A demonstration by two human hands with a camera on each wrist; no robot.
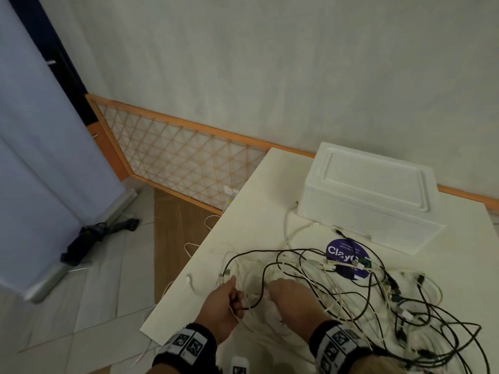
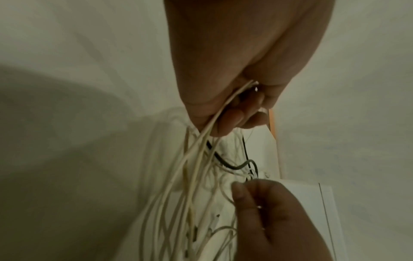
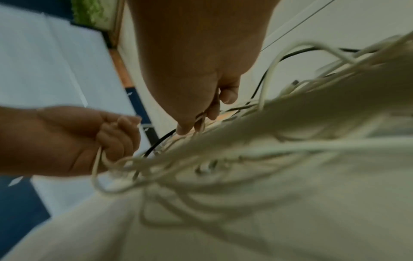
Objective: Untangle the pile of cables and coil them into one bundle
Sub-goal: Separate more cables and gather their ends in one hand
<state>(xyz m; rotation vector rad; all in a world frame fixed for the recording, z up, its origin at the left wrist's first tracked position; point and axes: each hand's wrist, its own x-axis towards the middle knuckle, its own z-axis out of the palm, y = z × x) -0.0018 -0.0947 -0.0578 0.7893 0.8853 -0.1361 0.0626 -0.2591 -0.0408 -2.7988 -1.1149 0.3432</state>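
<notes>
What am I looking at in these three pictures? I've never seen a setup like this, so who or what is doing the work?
No machine: a person works with bare hands, wearing cameras. The big picture comes from the head, the others from each wrist. The left hand grips white cables in curled fingers; the right hand pinches more white strands in the pile. On the white table lies a tangle of black and white cables, a purple round sticker and a white box.
</notes>
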